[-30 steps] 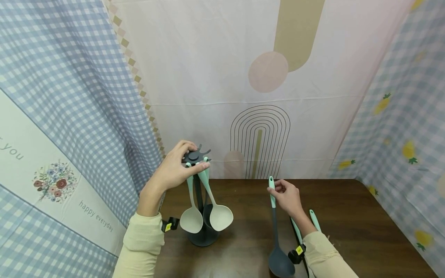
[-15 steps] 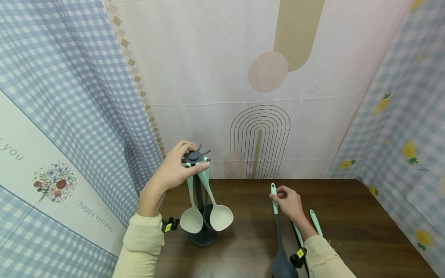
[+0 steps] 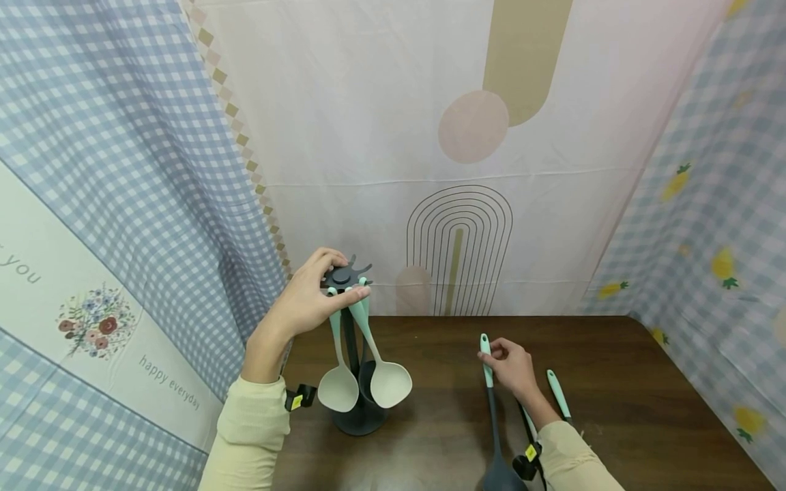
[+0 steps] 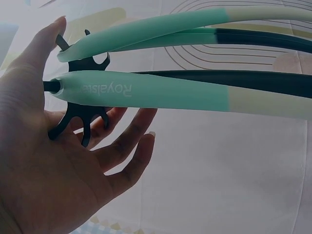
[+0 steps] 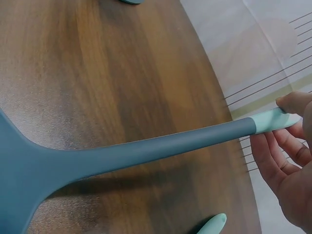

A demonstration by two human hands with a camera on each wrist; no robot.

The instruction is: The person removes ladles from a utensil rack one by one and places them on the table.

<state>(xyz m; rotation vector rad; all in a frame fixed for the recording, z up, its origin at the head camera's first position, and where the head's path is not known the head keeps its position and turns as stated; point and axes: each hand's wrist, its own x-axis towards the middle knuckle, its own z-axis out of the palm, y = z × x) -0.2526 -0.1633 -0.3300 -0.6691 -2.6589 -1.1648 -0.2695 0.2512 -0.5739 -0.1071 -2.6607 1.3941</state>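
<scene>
My left hand point(image 3: 301, 300) grips the hooked top of a dark utensil stand point(image 3: 360, 423), thumb in front and fingers behind. Two pale ladles point(image 3: 390, 385) with mint handles hang from it, and a dark-headed utensil point(image 3: 367, 375) hangs partly hidden behind them. In the left wrist view the hook ring point(image 4: 85, 114) lies against my palm. On the right, my right hand point(image 3: 514, 368) pinches the mint handle end of a dark grey kitchen utensil point(image 5: 161, 146). Its broad head point(image 5: 19, 170) hangs toward me over the table, cut off in both views.
Beneath my right forearm lies another mint-handled utensil point(image 3: 529, 421), mostly hidden. A further mint handle point(image 3: 557, 392) lies to its right on the brown wooden table point(image 3: 645, 389). A pale printed cloth point(image 3: 338, 136) hangs behind the table, with checked cloths at both sides.
My right hand has moved down, toward me and slightly right in the head view, carrying the grey utensil with it. The left hand and stand have stayed put.
</scene>
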